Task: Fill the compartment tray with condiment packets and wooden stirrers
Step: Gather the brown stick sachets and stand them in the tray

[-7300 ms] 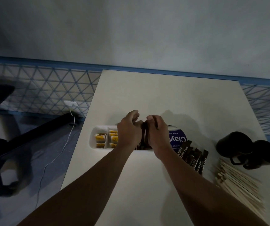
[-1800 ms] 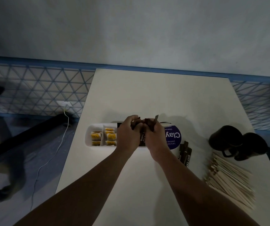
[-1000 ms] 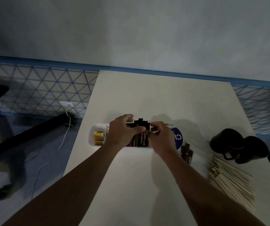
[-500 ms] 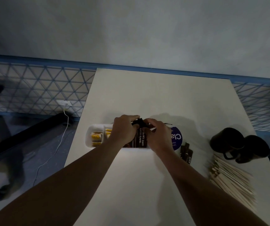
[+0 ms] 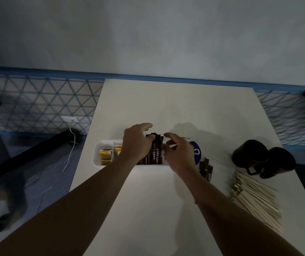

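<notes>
Two hands at tray [image 5: 100, 159], right hand [image 5: 179, 154] now spread wide off coffee packets [image 5: 155, 154], left hand [image 5: 137, 145] relaxed, thumb touching them.

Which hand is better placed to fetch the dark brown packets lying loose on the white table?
Right. The right hand hovers nearest the loose dark brown packets; the left hand touches the standing packets in the white compartment tray, farther away.
</notes>
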{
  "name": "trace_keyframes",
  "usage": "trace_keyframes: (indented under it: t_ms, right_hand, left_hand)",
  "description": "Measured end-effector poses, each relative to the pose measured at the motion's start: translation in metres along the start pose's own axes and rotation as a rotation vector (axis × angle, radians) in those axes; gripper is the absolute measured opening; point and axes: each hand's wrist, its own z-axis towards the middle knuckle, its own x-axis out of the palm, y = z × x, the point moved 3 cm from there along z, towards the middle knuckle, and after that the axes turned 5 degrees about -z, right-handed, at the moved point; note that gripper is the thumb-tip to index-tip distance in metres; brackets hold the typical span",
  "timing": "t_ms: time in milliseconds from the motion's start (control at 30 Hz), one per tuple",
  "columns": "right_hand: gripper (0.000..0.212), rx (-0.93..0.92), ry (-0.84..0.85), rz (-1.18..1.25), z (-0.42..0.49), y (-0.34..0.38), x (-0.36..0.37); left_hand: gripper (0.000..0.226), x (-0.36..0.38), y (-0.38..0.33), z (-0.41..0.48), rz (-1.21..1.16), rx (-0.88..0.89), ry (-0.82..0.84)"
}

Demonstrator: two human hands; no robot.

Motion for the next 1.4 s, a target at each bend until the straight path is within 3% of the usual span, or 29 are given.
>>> trace_keyframes:
  t_ms: [167, 567, 700, 867, 1033, 1400]
  right_hand:
    - [0.029, 0.013, -0.099, -0.006, -0.01, -0.008, -0.023]
    - [0.017, 0.268, -0.212, -0.163, -0.039, -0.093, -0.094]
    - [0.018, 0.348, -0.152, -0.158, -0.045, -0.116, -0.1]
    - [0.005, 0.446, -0.066, -0.189, -0.045, -0.135, -0.096]
    - [0.018, 0.447, 0.025, -0.206, -0.039, -0.141, -0.089]
    - [0.021, 0.394, 0.086, -0.286, -0.022, -0.131, -0.081]
  left_hand:
    - [0.023, 0.006, -0.028, -0.01, -0.061, 0.049, -0.008]
    - [0.005, 0.093, -0.062, -0.055, -0.101, 0.069, 0.316]
    - [0.005, 0.126, -0.055, -0.068, -0.012, 0.019, 0.352]
    - [0.027, 0.16, -0.038, -0.078, 0.085, -0.136, 0.339]
    - [0.037, 0.18, -0.032, -0.085, 0.152, -0.175, 0.359]
    - [0.013, 0.193, -0.02, -0.078, 0.178, -0.161, 0.31]
